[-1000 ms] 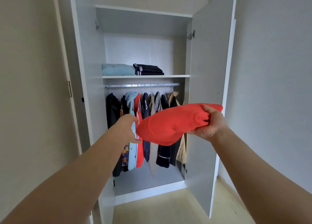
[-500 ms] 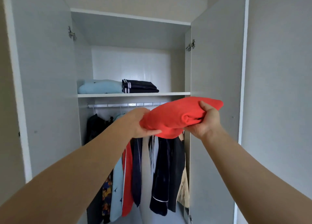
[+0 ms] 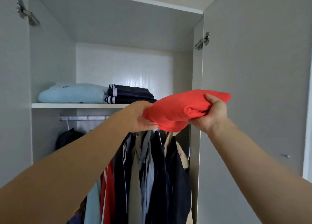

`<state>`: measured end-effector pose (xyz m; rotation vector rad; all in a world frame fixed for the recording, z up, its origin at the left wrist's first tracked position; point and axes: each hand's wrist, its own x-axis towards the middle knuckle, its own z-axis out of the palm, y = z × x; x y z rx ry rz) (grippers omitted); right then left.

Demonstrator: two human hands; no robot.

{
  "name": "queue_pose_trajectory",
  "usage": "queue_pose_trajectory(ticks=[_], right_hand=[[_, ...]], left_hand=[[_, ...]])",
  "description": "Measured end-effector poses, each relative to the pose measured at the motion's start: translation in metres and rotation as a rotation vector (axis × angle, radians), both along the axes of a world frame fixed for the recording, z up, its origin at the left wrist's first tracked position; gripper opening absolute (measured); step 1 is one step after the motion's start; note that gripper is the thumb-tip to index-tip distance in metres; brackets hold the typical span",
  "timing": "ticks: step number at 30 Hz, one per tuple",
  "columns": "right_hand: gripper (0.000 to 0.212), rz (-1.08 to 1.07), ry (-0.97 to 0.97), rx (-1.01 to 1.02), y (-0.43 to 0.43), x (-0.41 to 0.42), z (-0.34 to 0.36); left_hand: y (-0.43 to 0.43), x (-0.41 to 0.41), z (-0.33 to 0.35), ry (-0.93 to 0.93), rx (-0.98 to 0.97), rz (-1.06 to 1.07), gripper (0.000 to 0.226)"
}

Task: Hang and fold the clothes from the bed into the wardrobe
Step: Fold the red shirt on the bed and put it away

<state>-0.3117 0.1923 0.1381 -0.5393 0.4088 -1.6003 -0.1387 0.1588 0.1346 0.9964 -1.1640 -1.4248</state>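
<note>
Head view, facing the open wardrobe (image 3: 50,63). A folded red garment (image 3: 175,110) was held in the air between both hands, in front of the wardrobe opening, at about the height of the shelf (image 3: 76,105) and towards its right end, not resting on it. The left hand (image 3: 138,117) held the garment's left edge, with the thumb lying under the cloth and the fingers hidden behind it. The right hand (image 3: 211,115) gripped the right end, fingers curled over the top of the bundle and palm beneath it. On the shelf lay a folded light blue garment (image 3: 70,94) at the left, touching a folded dark navy garment (image 3: 133,94) with pale stripes beside it. Below the shelf ran a metal rail (image 3: 81,117) carrying hanging clothes (image 3: 160,173) in navy, grey, beige, red and pale blue. The right door (image 3: 253,105) stood open on its hinge (image 3: 202,40); the left door (image 3: 13,88) stood open as well
</note>
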Motion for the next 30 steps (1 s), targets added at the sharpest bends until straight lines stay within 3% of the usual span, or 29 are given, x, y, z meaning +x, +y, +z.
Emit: queue_pose_trajectory(ticks=[6,11,15,18,22,24,26,30], right_hand=[[0.021,-0.086,0.015,-0.104,-0.098,0.007,0.036],[0.017,-0.162,-0.005,-0.161,-0.175,0.019,0.065],[0.012,-0.216,-0.069,-0.192,-0.22,0.014,0.076],[0.014,-0.225,-0.084,-0.195,-0.255,0.006,0.078],[0.013,-0.22,-0.105,-0.198,-0.306,-0.006,0.075],[0.022,-0.253,-0.119,-0.202,-0.334,-0.013,0.075],[0.036,-0.299,-0.167,-0.202,-0.358,-0.016,0.077],[0.025,-0.259,-0.16,-0.267,-0.396,-0.015,0.082]], left_hand=[[-0.107,0.013,0.035,0.014,-0.126,-0.041,0.005],[-0.192,0.018,0.07,0.045,-0.181,-0.061,0.013],[-0.244,0.02,0.088,-0.007,-0.243,0.055,0.006],[-0.285,0.02,0.094,-0.245,-0.416,0.265,0.017],[-0.331,0.025,0.094,-0.934,-0.739,0.525,0.02],[-0.346,0.027,0.09,-1.226,-0.736,0.523,0.022],[-0.361,0.027,0.084,-1.43,-0.654,0.386,0.03],[-0.385,0.027,0.067,-1.539,-0.511,0.27,0.048]])
